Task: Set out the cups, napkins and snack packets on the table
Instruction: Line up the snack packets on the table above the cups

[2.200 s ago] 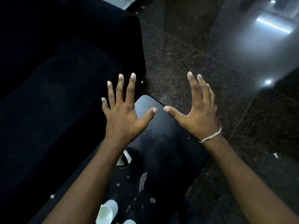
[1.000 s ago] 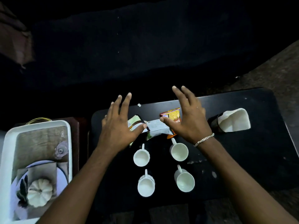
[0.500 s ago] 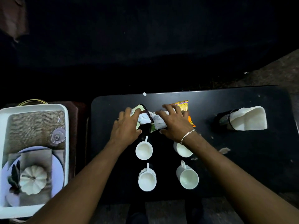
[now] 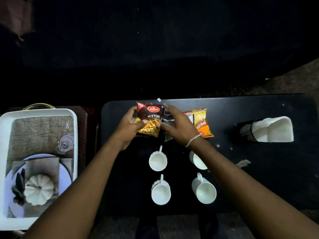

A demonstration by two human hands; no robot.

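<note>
Fingers point(image 4: 128, 118) of my left hand point(image 4: 127, 128): curled around the Mixture packet point(image 4: 149, 119), thumb across its front, packet held upright off the black table point(image 4: 241, 178); fingers of my right hand point(image 4: 179, 128): spread loosely, palm down, holding nothing, fingertips just beside the packet's right edge.

Landmark for this entry: the four white cups point(image 4: 158, 161), grouped two by two on the near half of the table, handles pointing away from me.

- Mixture packet: beyond the cups, above the far-left one, within the left grip.
- Bhujia packet point(image 4: 201, 122): beyond the cups, to the right of my right hand, lying flat; one edge hidden under that hand.
- Further packet point(image 4: 168, 135): a pale corner showing under my right hand, beyond the cups; kind not legible.
- Napkins point(image 4: 272, 129): well to the right of the cups, in a dark mesh holder point(image 4: 245, 131) lying on its side.
- White tray point(image 4: 39, 112): well to the left of the cups, off the table.

Risks, as I judge them: my right forearm crosses directly over the far-right cup, so a low sweep could knock it; the glossy packet could slip from a one-sided grip and drop among the cups; the tipped holder could shed napkins if nudged.
</note>
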